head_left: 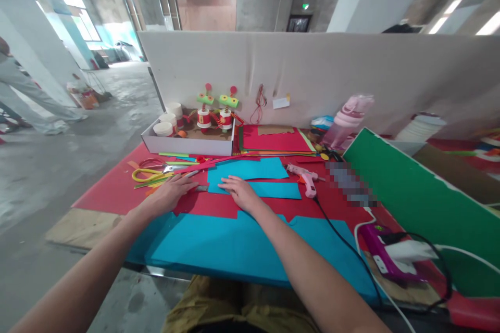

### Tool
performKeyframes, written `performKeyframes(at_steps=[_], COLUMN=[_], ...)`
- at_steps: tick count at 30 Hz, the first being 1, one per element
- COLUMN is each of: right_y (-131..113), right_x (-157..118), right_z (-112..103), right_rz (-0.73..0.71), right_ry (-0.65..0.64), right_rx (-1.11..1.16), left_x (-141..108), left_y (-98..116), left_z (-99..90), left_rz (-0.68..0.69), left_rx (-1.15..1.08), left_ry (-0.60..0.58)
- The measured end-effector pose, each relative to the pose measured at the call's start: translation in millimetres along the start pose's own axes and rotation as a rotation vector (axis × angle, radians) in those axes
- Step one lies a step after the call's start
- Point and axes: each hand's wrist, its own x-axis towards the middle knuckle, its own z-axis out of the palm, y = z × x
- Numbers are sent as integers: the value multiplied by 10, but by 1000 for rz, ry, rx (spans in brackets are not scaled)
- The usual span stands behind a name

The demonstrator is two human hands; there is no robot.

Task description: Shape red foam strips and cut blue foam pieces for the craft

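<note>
My left hand (170, 196) lies at the left of the blue card pieces, fingers stretched out. Close to its fingertips is the end of a grey, ruler-like strip (202, 188); the rest is hidden. A slim grey stick (190, 173) shows just above those fingers. My right hand (241, 194) rests with fingers spread on the left part of a blue card strip (277, 190). A wider blue card piece (250, 169) lies just beyond it. Yellow-handled scissors (147, 175) lie beyond my left hand. A pink glue gun (307, 179) lies to the right.
A large blue sheet (234, 244) covers the table's near edge. At the back stand a white box (189, 145) with paper cups and two paper figures, and a pink bottle (347, 120). A purple power strip (385, 255) with cables and a green board (414, 203) are at right.
</note>
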Motion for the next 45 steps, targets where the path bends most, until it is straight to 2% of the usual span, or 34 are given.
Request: performKeyframes(at_steps=[5,16,26,38,45], right_y=[-6,-7,16,42,26], right_x=[3,2,-2,2,2], right_z=[22,15,12,7,17], right_rz=[15,1,6,-5,10], right_ry=[-3,3,-7,-10,-12], right_rx=[5,-6,-11,6,33], left_x=[-147,-148,-67,-8,68], left_y=[12,200,423,596,803], left_z=[24,43,24,20,-8], left_rz=[-19,-73,-83,-94,-153], left_rx=[-9,-77,-46,-29,-5], left_ry=[28,25,86,63,16])
